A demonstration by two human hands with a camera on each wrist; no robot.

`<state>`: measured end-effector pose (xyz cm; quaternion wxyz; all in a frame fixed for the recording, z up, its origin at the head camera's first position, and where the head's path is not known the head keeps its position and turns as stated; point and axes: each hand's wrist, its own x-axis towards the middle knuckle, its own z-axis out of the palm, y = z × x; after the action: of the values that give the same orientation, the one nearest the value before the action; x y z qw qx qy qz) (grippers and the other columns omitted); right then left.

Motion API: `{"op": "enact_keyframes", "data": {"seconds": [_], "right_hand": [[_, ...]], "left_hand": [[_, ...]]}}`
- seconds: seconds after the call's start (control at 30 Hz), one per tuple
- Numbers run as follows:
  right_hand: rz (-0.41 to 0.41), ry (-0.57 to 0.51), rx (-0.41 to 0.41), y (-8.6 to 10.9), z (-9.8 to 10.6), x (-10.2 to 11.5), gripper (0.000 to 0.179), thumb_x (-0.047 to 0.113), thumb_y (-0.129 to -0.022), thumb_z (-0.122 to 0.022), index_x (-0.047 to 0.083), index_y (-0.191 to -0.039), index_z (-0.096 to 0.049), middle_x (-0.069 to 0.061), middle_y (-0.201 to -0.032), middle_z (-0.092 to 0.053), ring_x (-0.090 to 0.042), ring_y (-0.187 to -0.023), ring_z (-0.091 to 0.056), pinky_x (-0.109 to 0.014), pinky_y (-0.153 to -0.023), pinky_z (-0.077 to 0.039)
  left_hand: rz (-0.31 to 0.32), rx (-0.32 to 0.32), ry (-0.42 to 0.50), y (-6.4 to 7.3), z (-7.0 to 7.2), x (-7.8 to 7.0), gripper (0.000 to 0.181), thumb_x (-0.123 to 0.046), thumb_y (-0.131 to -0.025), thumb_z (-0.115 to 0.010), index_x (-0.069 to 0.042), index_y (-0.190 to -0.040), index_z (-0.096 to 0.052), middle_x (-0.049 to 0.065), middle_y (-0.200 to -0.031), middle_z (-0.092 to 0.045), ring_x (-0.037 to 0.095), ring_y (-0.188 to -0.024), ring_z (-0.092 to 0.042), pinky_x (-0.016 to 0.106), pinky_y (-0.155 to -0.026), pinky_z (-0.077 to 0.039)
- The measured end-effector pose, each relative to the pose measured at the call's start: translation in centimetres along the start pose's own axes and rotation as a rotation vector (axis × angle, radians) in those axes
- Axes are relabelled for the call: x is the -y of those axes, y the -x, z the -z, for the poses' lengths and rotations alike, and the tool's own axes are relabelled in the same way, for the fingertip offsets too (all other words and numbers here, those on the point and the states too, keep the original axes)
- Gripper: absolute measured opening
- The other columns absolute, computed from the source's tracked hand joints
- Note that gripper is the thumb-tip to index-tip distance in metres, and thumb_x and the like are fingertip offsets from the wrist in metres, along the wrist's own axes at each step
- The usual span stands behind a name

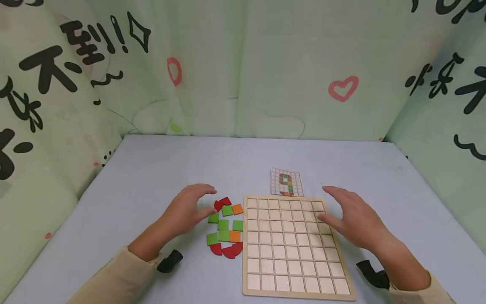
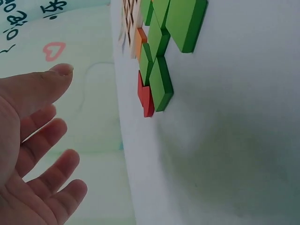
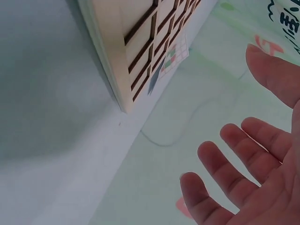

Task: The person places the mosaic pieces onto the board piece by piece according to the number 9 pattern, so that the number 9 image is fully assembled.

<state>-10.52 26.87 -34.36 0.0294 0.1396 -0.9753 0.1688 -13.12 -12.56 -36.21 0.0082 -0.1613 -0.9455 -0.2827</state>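
A wooden grid board (image 1: pixel 290 246) with square cells lies flat on the table. Green squares (image 1: pixel 223 224), orange squares (image 1: pixel 235 236) and red curved pieces (image 1: pixel 229 252) lie loose along its left side. My left hand (image 1: pixel 186 210) hovers beside these pieces, thumb and fingers spread, holding nothing; the left wrist view shows the palm bare. Over the board's right edge is my right hand (image 1: pixel 355 217), also spread with nothing in it. Behind the board a small pattern card (image 1: pixel 286 182) shows a coloured design on a grid.
The white table (image 1: pixel 171 164) reaches back to a pale green curtain (image 1: pixel 284 84) with dark lettering and pink hearts. Curtains also hang along both sides. A black strap (image 1: pixel 170 261) is at the left wrist, another black strap (image 1: pixel 373 275) at the right.
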Motion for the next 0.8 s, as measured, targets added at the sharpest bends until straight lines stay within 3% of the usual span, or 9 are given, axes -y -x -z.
{"op": "enact_keyframes", "data": {"seconds": [0.4, 0.8], "right_hand": [[-0.003, -0.063, 0.072, 0.5, -0.9, -0.7, 0.071, 0.032, -0.087, -0.078, -0.002, -0.142, -0.049, -0.025, -0.140, -0.052, -0.046, -0.124, -0.049, -0.062, -0.097, -0.040], [-0.013, -0.084, 0.147, 0.8, -1.6, -0.6, 0.064, 0.030, -0.084, -0.080, 0.001, -0.136, -0.056, -0.021, -0.131, -0.059, -0.039, -0.112, -0.060, -0.057, -0.092, -0.045]], "left_hand": [[0.086, 0.045, 0.003, -1.2, -1.0, 0.8, 0.040, -0.015, -0.086, -0.080, -0.010, -0.124, -0.068, 0.010, -0.128, -0.063, 0.032, -0.124, -0.052, 0.045, -0.095, -0.051], [0.115, 0.096, 0.035, -2.1, -1.9, 1.3, 0.033, -0.010, -0.086, -0.079, -0.008, -0.118, -0.070, 0.009, -0.118, -0.065, 0.030, -0.114, -0.058, 0.040, -0.088, -0.054]]}}
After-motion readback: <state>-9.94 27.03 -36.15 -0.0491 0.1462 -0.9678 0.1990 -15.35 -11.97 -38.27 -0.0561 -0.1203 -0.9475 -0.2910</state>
